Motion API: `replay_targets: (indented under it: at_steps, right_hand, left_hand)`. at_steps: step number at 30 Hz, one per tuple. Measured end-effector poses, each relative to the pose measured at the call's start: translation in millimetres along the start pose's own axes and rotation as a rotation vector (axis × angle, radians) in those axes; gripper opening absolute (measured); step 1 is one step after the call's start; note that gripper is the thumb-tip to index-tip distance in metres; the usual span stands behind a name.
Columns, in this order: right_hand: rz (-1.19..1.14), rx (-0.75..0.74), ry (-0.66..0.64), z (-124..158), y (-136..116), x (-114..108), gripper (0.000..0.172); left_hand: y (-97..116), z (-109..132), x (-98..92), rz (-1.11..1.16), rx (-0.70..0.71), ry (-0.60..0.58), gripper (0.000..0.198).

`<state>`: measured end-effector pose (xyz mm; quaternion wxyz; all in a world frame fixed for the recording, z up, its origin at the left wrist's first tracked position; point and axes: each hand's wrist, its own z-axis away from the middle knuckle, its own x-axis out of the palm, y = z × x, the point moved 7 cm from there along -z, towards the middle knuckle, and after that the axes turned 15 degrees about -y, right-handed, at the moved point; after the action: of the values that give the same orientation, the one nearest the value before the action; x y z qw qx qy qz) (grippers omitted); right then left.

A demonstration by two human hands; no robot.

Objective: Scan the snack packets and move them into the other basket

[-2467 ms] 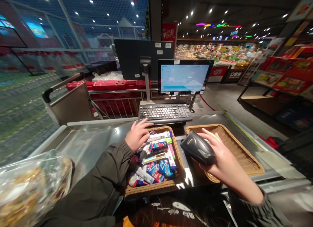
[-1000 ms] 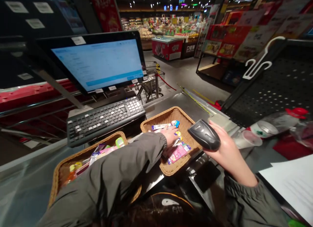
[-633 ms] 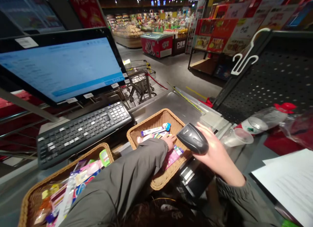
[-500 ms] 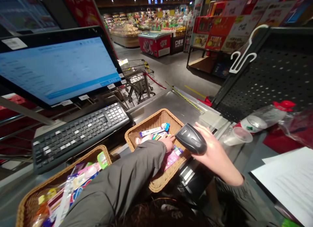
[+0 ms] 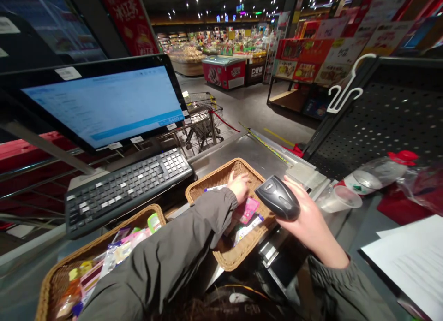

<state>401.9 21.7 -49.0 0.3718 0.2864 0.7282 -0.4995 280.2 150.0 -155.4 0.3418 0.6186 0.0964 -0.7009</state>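
My left hand [image 5: 238, 189] hangs palm-down over the wicker basket [image 5: 232, 258], fingers spread toward its far edge; my right hand [image 5: 306, 215] wraps around the barcode scanner [image 5: 278, 199] above that basket's right edge.

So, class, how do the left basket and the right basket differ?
The left basket looks fuller; the right basket shows more bare wicker. The left hand is over the right basket, while the left sleeve crosses the left basket. Both are brown and woven.
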Motion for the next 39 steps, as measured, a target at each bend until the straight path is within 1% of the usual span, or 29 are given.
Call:
replay_targets:
  at_steps: [1, 3, 6, 8, 9, 11, 14, 16, 19, 21, 25, 28, 32, 36, 39]
  right_hand:
    - [0.004, 0.000, 0.023, 0.4, -3.1, -0.6, 0.054]
    - [0.015, -0.015, 0.075, 0.7, -11.5, -1.3, 0.054]
    - [0.043, -0.065, 0.114, -0.5, -29.8, 1.8, 0.054]
    - [0.077, -0.107, 0.105, -1.6, -45.6, 6.9, 0.057]
    - [0.094, -0.128, 0.093, -2.1, -54.4, 9.9, 0.057]
    - [0.122, -0.177, 0.064, -2.6, -74.0, 16.2, 0.054]
    - [0.142, -0.263, 0.014, -3.5, -106.8, 25.4, 0.042]
    - [0.148, -0.313, -0.005, -5.0, -128.6, 30.7, 0.039]
    - [0.157, -0.375, -0.031, -9.3, -158.6, 40.6, 0.041]
    - [0.161, -0.414, -0.061, -12.4, -176.2, 49.6, 0.042]
    - [0.153, -0.466, -0.129, -16.5, -203.9, 68.7, 0.050]
    - [0.152, -0.511, -0.166, -16.4, -221.0, 79.7, 0.048]
    - [0.159, -0.552, -0.180, -14.7, -238.8, 87.3, 0.044]
    - [0.150, -0.577, -0.173, -12.5, -249.8, 90.2, 0.046]
    - [0.145, -0.586, -0.183, -11.0, -252.7, 92.7, 0.047]
  left_hand:
    - [-4.6, 8.0, -17.8, 0.001, -0.034, 0.035, 0.006]
    - [-11.7, 31.4, -57.2, 0.026, -0.105, 0.139, 0.010]
    - [-13.5, 81.3, -111.4, 0.050, -0.176, 0.314, 0.015]
    - [-11.9, 118.1, -136.1, 0.048, -0.216, 0.406, 0.017]
    - [-11.1, 136.1, -144.8, 0.040, -0.235, 0.446, 0.017]
    - [-11.0, 169.9, -155.6, 0.015, -0.279, 0.516, 0.018]
    - [-17.1, 215.7, -160.3, -0.010, -0.368, 0.593, 0.018]
    - [-23.5, 244.9, -160.2, -0.005, -0.423, 0.638, 0.018]
    - [-32.2, 287.9, -159.2, 0.006, -0.498, 0.700, 0.018]
    - [-36.4, 314.1, -157.5, 0.008, -0.540, 0.718, 0.017]
    - [-42.1, 358.0, -151.6, 0.007, -0.608, 0.735, 0.017]
    - [-44.8, 383.6, -146.2, 0.004, -0.638, 0.754, 0.017]
    - [-48.5, 408.4, -140.3, 0.002, -0.667, 0.777, 0.016]
    - [-51.7, 423.2, -136.5, -0.019, -0.679, 0.790, 0.018]
    - [-54.8, 429.7, -133.1, -0.024, -0.690, 0.782, 0.018]
